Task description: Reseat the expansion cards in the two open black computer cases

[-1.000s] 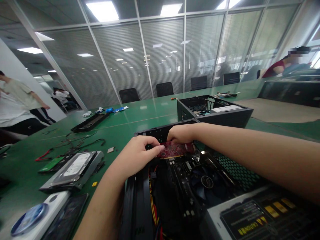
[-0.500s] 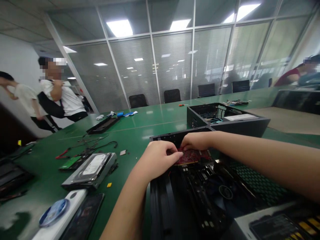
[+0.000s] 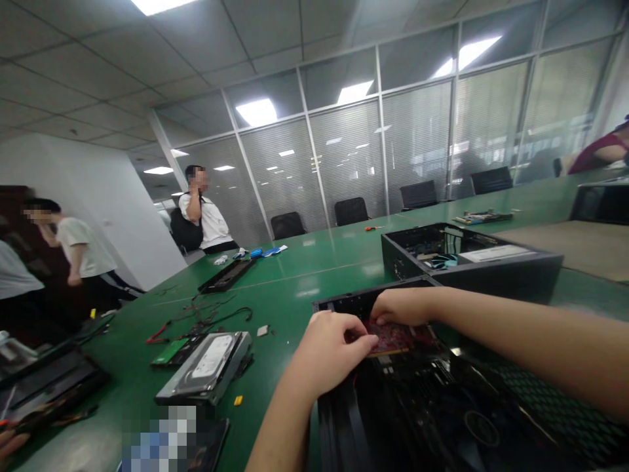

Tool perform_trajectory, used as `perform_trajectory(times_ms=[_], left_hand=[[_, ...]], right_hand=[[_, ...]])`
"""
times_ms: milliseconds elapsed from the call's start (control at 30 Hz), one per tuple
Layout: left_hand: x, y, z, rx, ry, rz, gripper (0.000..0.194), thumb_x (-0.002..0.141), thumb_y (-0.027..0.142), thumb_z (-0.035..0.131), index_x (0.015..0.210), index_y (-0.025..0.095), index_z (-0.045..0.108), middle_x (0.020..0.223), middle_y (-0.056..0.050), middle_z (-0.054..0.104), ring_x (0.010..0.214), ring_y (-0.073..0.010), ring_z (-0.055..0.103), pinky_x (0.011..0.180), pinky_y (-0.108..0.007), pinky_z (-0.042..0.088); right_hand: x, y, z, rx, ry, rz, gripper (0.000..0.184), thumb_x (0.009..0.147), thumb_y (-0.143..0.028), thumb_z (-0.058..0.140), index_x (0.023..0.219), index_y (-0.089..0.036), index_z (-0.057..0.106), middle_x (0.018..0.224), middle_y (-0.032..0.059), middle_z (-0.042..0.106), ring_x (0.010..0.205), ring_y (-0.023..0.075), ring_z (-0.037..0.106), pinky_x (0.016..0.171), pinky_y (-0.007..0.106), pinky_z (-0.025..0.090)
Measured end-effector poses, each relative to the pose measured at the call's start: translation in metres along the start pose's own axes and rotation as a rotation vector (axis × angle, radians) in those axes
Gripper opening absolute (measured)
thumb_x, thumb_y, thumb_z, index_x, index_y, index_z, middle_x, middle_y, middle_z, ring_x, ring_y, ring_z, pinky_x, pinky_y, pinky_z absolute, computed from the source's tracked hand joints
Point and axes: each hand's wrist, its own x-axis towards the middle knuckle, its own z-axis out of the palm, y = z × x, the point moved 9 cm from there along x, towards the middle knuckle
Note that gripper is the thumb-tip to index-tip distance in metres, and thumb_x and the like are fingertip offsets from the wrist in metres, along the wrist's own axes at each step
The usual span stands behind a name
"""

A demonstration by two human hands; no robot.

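A red circuit card lies over the far end of an open black computer case. My left hand pinches the card's left end between thumb and fingers. Along its far edge, my right hand has its fingers curled down onto the card; the fingertips are partly hidden. Gold contacts show on the card's near edge. Nearer to me inside the case, a round dark fan sits on the motherboard, in shadow.
Behind stands a second open case. To the left lie a hard drive, a green circuit board, loose cables and a yellow piece. Another person's hand is at the lower left edge. Other people stand at far left.
My view has tilted up and turned left, so the table things sit lower and further right. Both hands keep their hold on the card. Another person's hand now shows at lower left.
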Motion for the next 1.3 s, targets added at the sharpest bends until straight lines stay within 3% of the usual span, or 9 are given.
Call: perform_trajectory(times_ms=[367, 567, 800, 1100, 1300], left_hand=[[0.005, 0.002, 0.003, 0.0, -0.045, 0.005, 0.027, 0.086, 0.043, 0.05, 0.082, 0.025, 0.07, 0.081, 0.001, 0.07, 0.078, -0.0164, 0.059, 0.074, -0.03, 0.039], [0.008, -0.005, -0.001, -0.116, 0.018, -0.04, 0.02, 0.082, 0.04, 0.057, 0.099, 0.03, 0.063, 0.096, 0.006, 0.07, 0.09, -0.0148, 0.062, 0.078, -0.027, 0.042], [0.009, -0.005, 0.003, -0.08, -0.026, -0.026, 0.021, 0.083, 0.045, 0.056, 0.097, 0.031, 0.063, 0.096, 0.007, 0.07, 0.09, -0.0144, 0.062, 0.079, -0.027, 0.043], [0.008, -0.007, 0.001, -0.11, -0.003, -0.081, 0.035, 0.083, 0.046, 0.056, 0.115, 0.032, 0.055, 0.097, 0.006, 0.07, 0.092, -0.0156, 0.062, 0.08, -0.028, 0.043], [0.009, -0.008, 0.003, -0.105, -0.018, -0.09, 0.035, 0.083, 0.047, 0.056, 0.114, 0.032, 0.055, 0.096, 0.006, 0.07, 0.093, -0.0163, 0.062, 0.082, -0.03, 0.042]], right_hand=[[0.001, 0.007, -0.002, -0.047, 0.013, 0.039, 0.031, 0.086, -0.027, 0.044, 0.1, -0.014, 0.069, 0.092, 0.0083, 0.068, 0.074, 0.0149, 0.055, 0.066, 0.024, 0.036], [-0.002, 0.005, -0.007, -0.025, 0.027, 0.037, 0.03, 0.087, -0.023, 0.041, 0.098, -0.013, 0.068, 0.093, 0.008, 0.068, 0.076, 0.0139, 0.055, 0.069, 0.024, 0.037], [-0.003, 0.001, -0.015, -0.083, 0.098, 0.023, 0.032, 0.089, -0.027, 0.042, 0.108, -0.015, 0.065, 0.102, 0.0092, 0.067, 0.087, 0.0161, 0.057, 0.074, 0.024, 0.037], [-0.008, 0.001, -0.016, -0.12, 0.065, 0.055, 0.03, 0.088, -0.024, 0.041, 0.104, -0.015, 0.066, 0.095, 0.0073, 0.068, 0.077, 0.0143, 0.055, 0.067, 0.024, 0.035], [-0.005, 0.001, -0.015, -0.123, 0.059, 0.021, 0.03, 0.089, -0.024, 0.042, 0.103, -0.015, 0.066, 0.094, 0.0079, 0.067, 0.077, 0.0143, 0.055, 0.067, 0.024, 0.035]])
